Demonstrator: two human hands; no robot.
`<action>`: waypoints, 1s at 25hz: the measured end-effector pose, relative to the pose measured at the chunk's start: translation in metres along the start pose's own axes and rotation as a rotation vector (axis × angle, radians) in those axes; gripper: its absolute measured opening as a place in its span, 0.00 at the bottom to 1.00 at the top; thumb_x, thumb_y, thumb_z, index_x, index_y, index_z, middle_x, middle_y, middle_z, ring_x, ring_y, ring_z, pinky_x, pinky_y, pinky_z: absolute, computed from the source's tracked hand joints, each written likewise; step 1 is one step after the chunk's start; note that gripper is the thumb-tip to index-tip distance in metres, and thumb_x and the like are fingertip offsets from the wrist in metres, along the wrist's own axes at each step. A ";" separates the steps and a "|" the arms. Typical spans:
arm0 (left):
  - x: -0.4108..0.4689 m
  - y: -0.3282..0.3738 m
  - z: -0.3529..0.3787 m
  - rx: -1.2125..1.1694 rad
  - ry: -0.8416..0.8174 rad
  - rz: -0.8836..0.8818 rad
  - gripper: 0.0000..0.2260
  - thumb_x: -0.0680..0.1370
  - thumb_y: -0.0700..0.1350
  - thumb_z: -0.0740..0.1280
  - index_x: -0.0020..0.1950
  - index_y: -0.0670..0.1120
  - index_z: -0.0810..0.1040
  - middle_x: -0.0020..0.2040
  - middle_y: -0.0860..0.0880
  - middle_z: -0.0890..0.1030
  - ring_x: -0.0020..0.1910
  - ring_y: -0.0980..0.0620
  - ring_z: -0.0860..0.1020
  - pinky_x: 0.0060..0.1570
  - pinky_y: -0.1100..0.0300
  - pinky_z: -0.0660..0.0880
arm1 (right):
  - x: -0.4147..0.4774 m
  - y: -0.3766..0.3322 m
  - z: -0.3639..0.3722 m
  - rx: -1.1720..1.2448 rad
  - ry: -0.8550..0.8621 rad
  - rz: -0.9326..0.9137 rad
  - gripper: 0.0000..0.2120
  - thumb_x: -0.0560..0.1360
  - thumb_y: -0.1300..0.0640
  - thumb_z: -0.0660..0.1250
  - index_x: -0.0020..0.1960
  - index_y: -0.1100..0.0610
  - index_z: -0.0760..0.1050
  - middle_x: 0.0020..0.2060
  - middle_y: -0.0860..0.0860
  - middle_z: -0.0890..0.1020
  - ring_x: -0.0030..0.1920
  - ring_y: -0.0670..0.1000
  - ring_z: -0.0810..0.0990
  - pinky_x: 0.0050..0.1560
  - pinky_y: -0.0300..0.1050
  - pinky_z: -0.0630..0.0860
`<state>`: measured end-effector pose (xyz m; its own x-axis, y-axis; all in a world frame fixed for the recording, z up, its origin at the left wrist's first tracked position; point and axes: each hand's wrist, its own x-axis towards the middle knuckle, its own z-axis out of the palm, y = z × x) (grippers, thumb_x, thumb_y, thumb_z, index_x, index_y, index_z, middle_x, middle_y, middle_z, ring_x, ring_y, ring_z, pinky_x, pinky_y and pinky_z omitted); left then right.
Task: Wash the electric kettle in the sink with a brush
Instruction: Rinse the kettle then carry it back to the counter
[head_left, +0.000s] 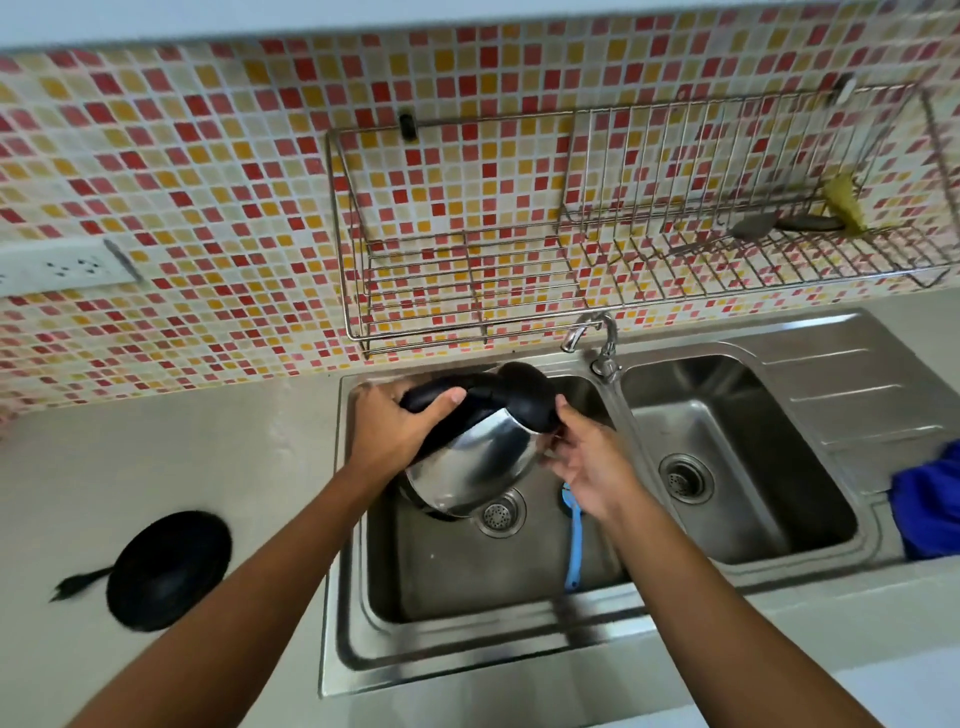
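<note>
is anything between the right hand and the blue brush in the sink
Nothing visible blocks it. The brush lies on the floor of the left basin, its head tucked just under the right hand. The kettle sits to its left, held by the left hand.

I see a silver kettle (478, 462) with black handle over the steel sink (519, 649). In the sink: a blue brush (574, 545). Behind it, red-orange-cream mosaic tiles (208, 182). Right, a blue cloth (930, 499).

I see two bare forearms, no sleeves in view; my left hand (389, 431) and right hand (592, 462) wear no gloves, rings or watch.
</note>
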<state>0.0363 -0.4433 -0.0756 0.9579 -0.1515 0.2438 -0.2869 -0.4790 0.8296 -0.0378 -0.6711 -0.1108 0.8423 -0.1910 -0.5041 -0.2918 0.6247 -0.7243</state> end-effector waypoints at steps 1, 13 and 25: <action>-0.004 -0.006 -0.006 -0.044 -0.024 -0.013 0.23 0.73 0.63 0.71 0.60 0.49 0.83 0.54 0.56 0.84 0.53 0.64 0.81 0.60 0.62 0.77 | -0.002 0.002 0.009 -0.063 0.033 -0.041 0.20 0.73 0.52 0.72 0.60 0.63 0.79 0.43 0.57 0.83 0.35 0.50 0.81 0.43 0.49 0.77; -0.068 -0.122 -0.209 -0.184 -0.023 -0.306 0.17 0.83 0.58 0.57 0.63 0.50 0.76 0.55 0.53 0.81 0.54 0.57 0.78 0.54 0.59 0.74 | -0.036 0.087 0.222 -0.739 -0.041 -0.456 0.20 0.67 0.40 0.74 0.50 0.54 0.84 0.41 0.47 0.87 0.45 0.47 0.86 0.55 0.55 0.81; -0.139 -0.219 -0.370 -0.094 0.207 -0.457 0.16 0.84 0.56 0.53 0.62 0.49 0.73 0.53 0.49 0.79 0.51 0.53 0.79 0.49 0.61 0.72 | -0.057 0.243 0.375 -0.707 -0.208 -0.275 0.18 0.61 0.39 0.77 0.46 0.48 0.84 0.43 0.47 0.87 0.47 0.49 0.86 0.54 0.55 0.81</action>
<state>-0.0309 0.0032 -0.1056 0.9697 0.2344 -0.0681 0.1548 -0.3749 0.9140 0.0134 -0.2244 -0.0821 0.9734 -0.0795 -0.2151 -0.2205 -0.0680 -0.9730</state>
